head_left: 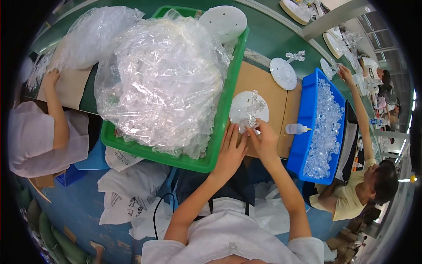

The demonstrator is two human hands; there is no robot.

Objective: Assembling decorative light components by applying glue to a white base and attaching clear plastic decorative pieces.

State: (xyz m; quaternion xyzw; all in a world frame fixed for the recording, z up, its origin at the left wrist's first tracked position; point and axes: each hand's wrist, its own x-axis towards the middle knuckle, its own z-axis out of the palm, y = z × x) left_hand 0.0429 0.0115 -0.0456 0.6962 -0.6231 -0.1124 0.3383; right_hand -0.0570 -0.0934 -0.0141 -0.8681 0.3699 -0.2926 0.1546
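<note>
Left hand [231, 152] flat on counter [263, 83], fingers straight, against white disc [239, 110] | right hand [263, 138] fingers pinched on clear plastic pieces [252, 112] standing on disc | green tray [220, 127] with bagged clear parts just left | blue bin [307, 119], small squeeze bottle [296, 129] right.
</note>
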